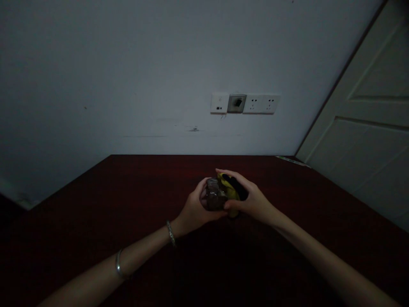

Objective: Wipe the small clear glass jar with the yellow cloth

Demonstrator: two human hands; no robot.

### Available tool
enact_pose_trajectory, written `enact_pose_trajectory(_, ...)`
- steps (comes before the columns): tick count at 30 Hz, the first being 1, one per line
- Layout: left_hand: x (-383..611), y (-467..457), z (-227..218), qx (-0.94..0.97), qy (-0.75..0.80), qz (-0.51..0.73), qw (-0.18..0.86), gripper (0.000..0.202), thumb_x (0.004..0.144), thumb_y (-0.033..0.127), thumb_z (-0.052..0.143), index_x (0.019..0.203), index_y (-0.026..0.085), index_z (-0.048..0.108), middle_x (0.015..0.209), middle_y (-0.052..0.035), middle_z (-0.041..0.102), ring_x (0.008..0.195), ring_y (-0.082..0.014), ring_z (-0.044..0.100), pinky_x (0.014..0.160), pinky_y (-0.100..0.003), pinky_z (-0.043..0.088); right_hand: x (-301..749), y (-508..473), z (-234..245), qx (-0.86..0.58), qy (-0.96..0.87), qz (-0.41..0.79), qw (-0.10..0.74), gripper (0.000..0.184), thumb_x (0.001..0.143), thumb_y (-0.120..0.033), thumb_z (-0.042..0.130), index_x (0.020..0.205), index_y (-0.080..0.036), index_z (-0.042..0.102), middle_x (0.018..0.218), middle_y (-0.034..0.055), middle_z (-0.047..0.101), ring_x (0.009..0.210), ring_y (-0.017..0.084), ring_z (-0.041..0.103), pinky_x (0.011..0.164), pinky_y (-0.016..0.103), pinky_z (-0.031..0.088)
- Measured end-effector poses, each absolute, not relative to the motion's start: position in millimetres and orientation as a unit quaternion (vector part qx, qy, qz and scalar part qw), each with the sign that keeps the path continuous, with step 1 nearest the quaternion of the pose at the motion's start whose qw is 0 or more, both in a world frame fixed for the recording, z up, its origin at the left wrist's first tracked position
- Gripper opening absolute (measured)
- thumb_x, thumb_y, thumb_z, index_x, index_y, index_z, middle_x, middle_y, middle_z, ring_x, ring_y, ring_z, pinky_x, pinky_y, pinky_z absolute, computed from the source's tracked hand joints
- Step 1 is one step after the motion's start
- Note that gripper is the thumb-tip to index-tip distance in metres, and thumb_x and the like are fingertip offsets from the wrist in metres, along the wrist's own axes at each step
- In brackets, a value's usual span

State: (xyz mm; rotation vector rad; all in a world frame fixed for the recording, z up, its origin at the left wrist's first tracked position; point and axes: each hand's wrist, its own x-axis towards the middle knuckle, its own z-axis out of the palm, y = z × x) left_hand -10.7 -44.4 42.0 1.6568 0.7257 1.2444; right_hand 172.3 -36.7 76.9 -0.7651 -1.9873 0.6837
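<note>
Both hands meet over the middle of the dark red table. My left hand (198, 208) is wrapped round a clear, faceted vessel (215, 197) that looks like a glass, tilted with one end towards the right. Against that end, my right hand (252, 200) grips a yellow and black piece, perhaps a cloth (232, 192). Its thumb lies along the near side, by the vessel's edge. Dim light and the fingers hide where the two things touch.
The dark red tabletop (143, 183) runs back to a pale wall (143, 76). On the wall sits a row of sockets and switches (260, 104). A white panelled door (367, 128) stands at right, and a thin printed strip (292, 161) lies at the table's back right edge.
</note>
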Motion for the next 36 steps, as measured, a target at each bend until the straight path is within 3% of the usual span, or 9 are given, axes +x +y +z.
enact_pose_trajectory(4,-11.3,-45.6,40.0,0.714,0.3,0.483,0.409,0.082,0.058,0.024,0.081,0.126,0.017,0.037,0.121,-0.0138,0.058,0.108,-0.0276,0.059,0.091,-0.042,0.051,176.1,-36.9,78.9,-0.325,-0.805,0.239,0.435,0.043,0.082,-0.032,0.062,0.124,-0.027,0.052,0.122,0.0085,0.058,0.111,0.024,0.056,0.097,0.049,0.044)
enact_pose_trajectory(7,-11.8,-43.9,36.8,0.729,0.298,0.475,0.392,0.084,0.058,0.025,0.082,0.128,0.017,0.036,0.124,-0.0144,0.055,0.109,-0.0273,0.058,0.093,-0.041,0.05,177.3,-35.2,80.3,-0.331,-0.809,0.219,0.434,0.034,0.088,-0.031,0.054,0.122,-0.026,0.054,0.119,0.0077,0.061,0.109,0.022,0.058,0.094,0.046,0.047)
enact_pose_trajectory(12,-12.7,-42.7,37.7,0.753,0.31,0.468,0.344,0.081,0.06,0.027,0.08,0.128,0.018,0.038,0.127,-0.0142,0.054,0.109,-0.0273,0.058,0.094,-0.042,0.049,175.6,-35.3,81.0,-0.316,-0.831,0.153,0.432,0.035,0.091,-0.027,0.049,0.125,-0.023,0.053,0.129,0.0083,0.057,0.122,0.022,0.05,0.103,0.045,0.043)
enact_pose_trajectory(16,-11.3,-43.1,39.4,0.765,0.32,0.473,0.296,0.082,0.057,0.026,0.081,0.127,0.018,0.04,0.124,-0.0126,0.056,0.112,-0.0288,0.056,0.093,-0.043,0.049,173.0,-41.4,82.6,-0.278,-0.865,0.068,0.411,0.035,0.091,-0.021,0.048,0.126,-0.019,0.052,0.129,0.0096,0.057,0.122,0.021,0.051,0.102,0.043,0.044)
enact_pose_trajectory(25,-13.2,-38.2,26.2,0.769,0.333,0.475,0.27,0.076,0.061,0.026,0.079,0.125,0.019,0.039,0.12,-0.0106,0.058,0.11,-0.0263,0.058,0.092,-0.041,0.051,157.7,-66.6,94.3,-0.213,-0.931,-0.073,0.288,0.034,0.09,-0.016,0.049,0.124,-0.011,0.049,0.126,0.0143,0.058,0.123,0.022,0.05,0.102,0.041,0.045)
enact_pose_trajectory(32,-12.5,-38.2,27.9,0.773,0.326,0.483,0.248,0.085,0.057,0.028,0.081,0.13,0.018,0.038,0.125,-0.0123,0.056,0.113,-0.0279,0.056,0.095,-0.043,0.049,171.0,-55.9,101.3,-0.263,-0.904,-0.067,0.33,0.032,0.093,-0.02,0.043,0.123,-0.009,0.05,0.129,0.0173,0.056,0.121,0.023,0.052,0.1,0.041,0.047)
enact_pose_trajectory(36,-12.2,-39.3,30.1,0.78,0.334,0.477,0.231,0.089,0.054,0.029,0.082,0.131,0.016,0.039,0.128,-0.0148,0.053,0.117,-0.0309,0.052,0.1,-0.048,0.045,178.8,-43.8,96.9,-0.309,-0.895,-0.018,0.321,0.033,0.093,-0.021,0.045,0.124,-0.011,0.051,0.13,0.0147,0.056,0.12,0.021,0.053,0.101,0.039,0.047)
